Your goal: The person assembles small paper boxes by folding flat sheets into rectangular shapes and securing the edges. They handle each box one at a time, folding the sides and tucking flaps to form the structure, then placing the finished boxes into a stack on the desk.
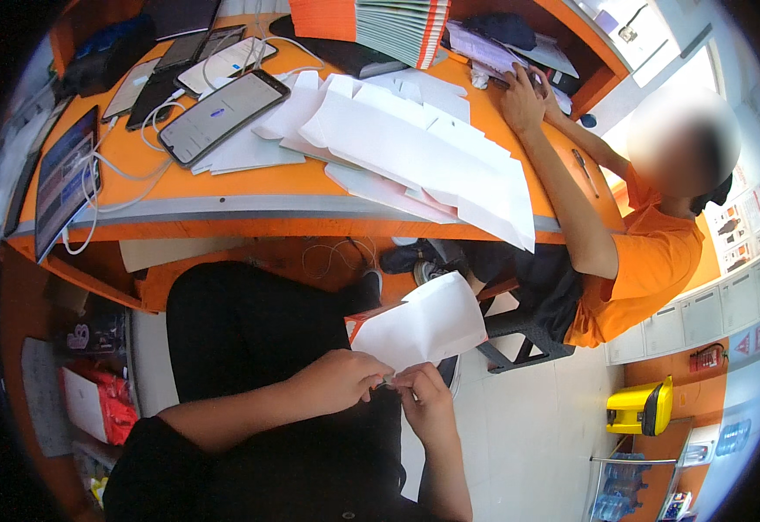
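Observation:
My left hand [343,380] and my right hand [423,396] meet above my lap, fingertips pinched close together. Between them is something small that I cannot make out. Just beyond the fingers a creased white paper sheet [437,324], with an orange-red patch at its left end, rests over my dark-clad leg. Its near edge reaches my fingertips; whether they grip it is unclear. On the orange desk [249,190] lies a loose pile of white folded papers [397,143]. A phone [223,117] with a lit screen overlaps the pile's left end.
More phones and a tablet [67,183] with white cables crowd the desk's left. A stack of orange-edged folders [380,30] stands at the back. On the right a person in an orange shirt [650,261] sits on a dark stool [528,339], hands on papers. A yellow bin [637,409] stands farther right.

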